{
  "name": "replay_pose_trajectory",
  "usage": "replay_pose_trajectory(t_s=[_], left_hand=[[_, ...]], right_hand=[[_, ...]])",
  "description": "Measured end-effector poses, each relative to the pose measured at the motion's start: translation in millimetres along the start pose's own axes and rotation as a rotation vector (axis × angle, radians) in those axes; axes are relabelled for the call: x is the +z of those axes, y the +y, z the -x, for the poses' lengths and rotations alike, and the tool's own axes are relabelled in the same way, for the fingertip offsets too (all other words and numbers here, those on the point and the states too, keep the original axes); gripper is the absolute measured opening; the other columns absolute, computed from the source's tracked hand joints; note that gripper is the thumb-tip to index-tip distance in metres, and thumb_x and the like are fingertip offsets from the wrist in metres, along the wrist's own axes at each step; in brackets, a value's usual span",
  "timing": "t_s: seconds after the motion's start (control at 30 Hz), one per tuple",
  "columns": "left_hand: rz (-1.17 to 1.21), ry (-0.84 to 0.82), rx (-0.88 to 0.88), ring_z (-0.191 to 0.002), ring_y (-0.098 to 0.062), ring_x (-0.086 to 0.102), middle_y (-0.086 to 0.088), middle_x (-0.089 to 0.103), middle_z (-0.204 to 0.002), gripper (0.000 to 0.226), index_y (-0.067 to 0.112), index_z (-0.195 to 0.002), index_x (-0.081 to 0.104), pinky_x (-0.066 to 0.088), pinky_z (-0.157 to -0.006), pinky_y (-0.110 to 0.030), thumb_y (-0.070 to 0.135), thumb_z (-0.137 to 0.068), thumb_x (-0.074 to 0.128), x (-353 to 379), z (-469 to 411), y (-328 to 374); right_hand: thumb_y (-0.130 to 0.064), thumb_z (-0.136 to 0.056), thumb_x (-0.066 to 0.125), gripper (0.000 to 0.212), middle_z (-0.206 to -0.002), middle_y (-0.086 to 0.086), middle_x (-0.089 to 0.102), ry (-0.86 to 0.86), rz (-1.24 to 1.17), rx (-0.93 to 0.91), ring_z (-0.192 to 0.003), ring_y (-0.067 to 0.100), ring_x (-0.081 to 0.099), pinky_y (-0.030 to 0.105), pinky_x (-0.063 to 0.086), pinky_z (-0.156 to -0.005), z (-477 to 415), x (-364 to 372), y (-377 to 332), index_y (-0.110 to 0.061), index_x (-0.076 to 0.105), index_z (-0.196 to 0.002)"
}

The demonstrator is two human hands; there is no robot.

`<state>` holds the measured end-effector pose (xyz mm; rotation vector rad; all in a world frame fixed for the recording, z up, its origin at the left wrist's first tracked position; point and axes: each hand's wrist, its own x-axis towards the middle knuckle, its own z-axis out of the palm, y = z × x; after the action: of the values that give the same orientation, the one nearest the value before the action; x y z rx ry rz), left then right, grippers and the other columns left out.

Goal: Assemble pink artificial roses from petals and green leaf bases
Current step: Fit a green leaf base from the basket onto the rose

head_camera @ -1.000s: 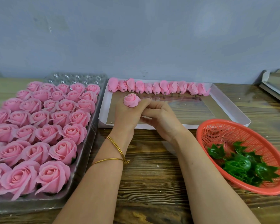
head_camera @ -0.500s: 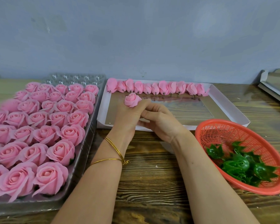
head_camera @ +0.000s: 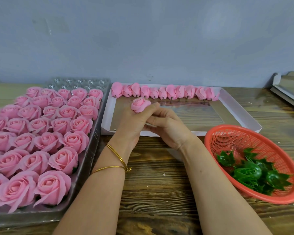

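Note:
My left hand [head_camera: 134, 122] holds a pink rose [head_camera: 140, 104] up at its fingertips, over the near left part of the white tray [head_camera: 107, 114]. My right hand [head_camera: 168, 129] is curled against the left hand's fingers, below the rose; what it pinches is hidden. A row of pink petal buds [head_camera: 166, 93] lies along the tray's far edge. Several green leaf bases [head_camera: 249, 172] lie in the red basket [head_camera: 227, 133] at the right.
A clear plastic tray [head_camera: 90, 150] on the left holds several finished pink roses [head_camera: 41, 141]. Another tray's edge [head_camera: 288, 89] shows at the far right. A grey wall stands behind the wooden table [head_camera: 159, 184].
Both hands stay together over the tray with the rose; they have barely shifted. The view has drifted slightly.

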<state>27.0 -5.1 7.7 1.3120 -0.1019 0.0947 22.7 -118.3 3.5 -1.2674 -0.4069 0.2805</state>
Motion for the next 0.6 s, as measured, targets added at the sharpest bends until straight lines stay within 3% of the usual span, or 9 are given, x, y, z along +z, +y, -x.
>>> replay_pose_trajectory(t_s=[0.17, 0.33, 0.43, 0.53, 0.6], left_hand=[[-0.022, 0.007, 0.012, -0.089, -0.016, 0.063, 0.002, 0.063, -0.080, 0.023, 0.020, -0.086, 0.063, 0.052, -0.073, -0.035, 0.029, -0.069, 0.076, -0.2, -1.2, -1.7], [-0.021, 0.012, 0.058, -0.078, -0.007, 0.063, 0.011, 0.062, -0.072, 0.030, 0.023, -0.084, 0.061, 0.052, -0.068, -0.027, 0.021, -0.064, 0.082, -2.6, -2.1, -2.5], [-0.002, 0.071, 0.035, -0.090, -0.012, 0.064, 0.001, 0.064, -0.096, 0.055, 0.018, -0.104, 0.062, 0.055, -0.071, -0.026, 0.024, -0.054, 0.084, -3.1, -3.3, -1.9], [-0.057, 0.129, 0.065, -0.100, -0.004, 0.060, 0.003, 0.061, -0.113, 0.065, 0.020, -0.114, 0.062, 0.051, -0.068, -0.016, 0.035, -0.055, 0.083, -4.5, -4.0, 0.5], [-0.062, 0.160, 0.094, -0.097, -0.001, 0.060, 0.002, 0.061, -0.111, 0.062, 0.022, -0.115, 0.063, 0.048, -0.062, -0.009, 0.040, -0.059, 0.080, -5.3, -4.7, 2.4]], right_hand=[[0.008, -0.093, 0.050, 0.026, -0.096, 0.005, 0.071, 0.063, 0.031, -0.005, -0.095, 0.014, 0.067, 0.026, 0.054, -0.083, -0.6, 1.3, 1.0, -0.006, 0.067, -0.106], [0.014, -0.090, 0.048, 0.030, -0.094, 0.009, 0.069, 0.146, 0.075, -0.002, -0.090, 0.016, 0.067, 0.036, 0.056, -0.089, -1.2, 5.7, 0.2, -0.007, 0.069, -0.095], [0.016, -0.090, 0.047, 0.039, -0.090, 0.010, 0.070, 0.186, 0.091, 0.004, -0.089, 0.018, 0.067, 0.046, 0.054, -0.095, 0.1, 5.6, -1.4, -0.013, 0.071, -0.080], [0.007, -0.095, 0.051, 0.020, -0.095, 0.025, 0.062, 0.205, 0.180, 0.000, -0.095, 0.027, 0.062, 0.052, 0.051, -0.098, 0.9, 7.2, -2.1, 0.003, 0.067, -0.106], [0.005, -0.096, 0.052, 0.026, -0.085, 0.014, 0.054, 0.228, 0.254, 0.001, -0.086, 0.021, 0.058, 0.050, 0.053, -0.096, 1.0, 9.7, -1.6, 0.007, 0.062, -0.120]])
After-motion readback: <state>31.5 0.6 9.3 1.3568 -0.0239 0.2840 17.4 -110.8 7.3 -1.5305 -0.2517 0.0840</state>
